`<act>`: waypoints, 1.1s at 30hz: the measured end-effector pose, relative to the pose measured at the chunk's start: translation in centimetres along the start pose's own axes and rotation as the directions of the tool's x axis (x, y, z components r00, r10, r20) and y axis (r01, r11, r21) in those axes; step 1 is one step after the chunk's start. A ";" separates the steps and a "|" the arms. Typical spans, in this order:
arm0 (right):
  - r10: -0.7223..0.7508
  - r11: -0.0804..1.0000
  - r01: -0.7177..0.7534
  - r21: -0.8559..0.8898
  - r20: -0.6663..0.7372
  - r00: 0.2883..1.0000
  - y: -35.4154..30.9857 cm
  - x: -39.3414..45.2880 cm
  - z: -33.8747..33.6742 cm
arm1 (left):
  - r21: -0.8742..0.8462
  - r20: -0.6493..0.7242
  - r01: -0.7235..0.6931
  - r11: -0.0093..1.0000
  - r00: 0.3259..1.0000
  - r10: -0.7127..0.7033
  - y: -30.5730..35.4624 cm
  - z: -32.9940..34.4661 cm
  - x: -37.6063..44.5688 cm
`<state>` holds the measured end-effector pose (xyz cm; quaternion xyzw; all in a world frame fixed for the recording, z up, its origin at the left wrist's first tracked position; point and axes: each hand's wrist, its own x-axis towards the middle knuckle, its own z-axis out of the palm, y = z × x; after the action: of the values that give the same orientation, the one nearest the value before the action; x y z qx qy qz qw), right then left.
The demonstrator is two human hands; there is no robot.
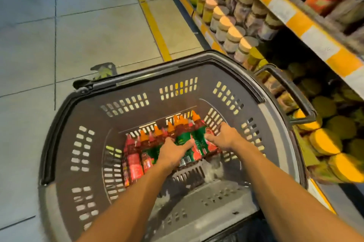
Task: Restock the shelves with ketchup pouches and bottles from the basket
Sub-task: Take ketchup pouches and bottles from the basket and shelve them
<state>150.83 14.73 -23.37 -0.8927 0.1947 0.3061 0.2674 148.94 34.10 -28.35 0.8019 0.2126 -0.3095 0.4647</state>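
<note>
Shelves [295,19] of jars run past the right hand. The dark basket [137,88] surrounds both hands. Ketchup bottles [177,125] lie under them; left hand [173,152] and right hand [224,137], apart, grip green-labelled pouches [199,133].

The basket [59,143] stands on the floor [78,24], left of the shelves [295,19]; ketchup bottles [177,125] lie inside it, at its far end.

Dark grey basket [65,143], pale slotted walls. Inside: red bottles [178,125] with orange caps, green-and-red pouches [198,144]. Shelf edge strip [295,20] alternates orange/white. Yellow line [151,19] on grey floor tiles [59,24].
</note>
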 end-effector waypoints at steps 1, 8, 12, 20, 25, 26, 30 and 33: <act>-0.008 1.000 0.008 -0.004 0.007 1.000 0.0 0.9 0.2 | -0.015 -0.022 -0.007 1.000 1.000 0.006 0.1 0.6 0.3; 0.002 1.000 0.002 -0.031 0.102 0.995 0.7 5.9 2.4 | -0.055 -0.111 -0.010 0.998 0.994 0.004 0.1 1.9 1.7; 0.007 1.000 -0.008 0.003 0.151 0.988 1.3 7.1 3.1 | -0.184 -0.048 0.021 0.983 0.998 -0.031 -0.4 1.6 1.8; 0.019 1.000 -0.018 -0.010 0.110 0.994 1.1 8.2 3.4 | -0.064 -0.150 -0.010 0.998 0.989 0.000 0.1 1.2 1.8; 0.005 1.000 -0.006 0.013 0.100 0.995 1.0 8.1 3.3 | -0.152 -0.088 0.033 0.988 0.995 -0.047 0.8 1.2 1.9; 0.002 0.999 -0.005 0.032 0.097 0.995 0.9 8.0 3.2 | -0.207 -0.065 0.046 0.977 0.996 -0.061 0.8 1.1 1.8; -0.022 0.995 0.013 0.102 0.089 0.996 -0.2 7.0 2.4 | -0.363 0.032 0.108 0.926 0.994 -0.103 0.5 -0.2 0.9; -0.077 0.989 0.069 0.128 0.056 0.995 -1.1 5.3 1.1 | -0.414 0.073 0.089 0.906 0.995 -0.064 0.8 -1.7 -0.4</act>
<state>154.80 15.31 -27.13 -0.8709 0.1725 0.3101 0.3399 149.65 35.22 -26.96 0.6659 0.2915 -0.2981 0.6187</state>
